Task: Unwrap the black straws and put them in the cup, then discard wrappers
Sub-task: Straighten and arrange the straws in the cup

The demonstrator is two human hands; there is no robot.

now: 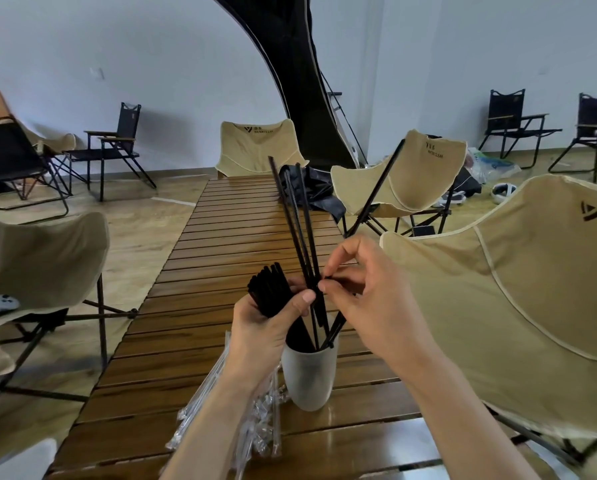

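One bundle of black straws [271,291] is gripped in the left hand [266,327], its long axis tilted up and away, just above and left of the cup [309,375]. A single straw end is pinched by the right hand [363,292] just beside the left thumb, directly over the cup, where several straws [297,223] stand upright. Discarded wrappers [255,431] lie below the left wrist.

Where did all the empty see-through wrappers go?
In the head view the clear wrappers lie in a heap on the wooden table, near its front edge, just left of the white cup and under the left forearm.
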